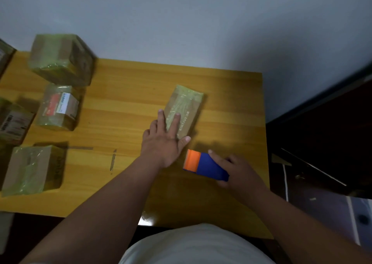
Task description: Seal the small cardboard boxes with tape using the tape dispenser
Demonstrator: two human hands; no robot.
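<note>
Head view: the left hand point(163, 141) lies flat, fingers straight, pressing the taped box point(184, 110) near the middle of the bench point(124, 102); the right hand point(239, 171) grips the blue-and-orange tape dispenser point(205, 166) just beside it. More taped boxes point(60, 106) sit at the bench's left.
</note>
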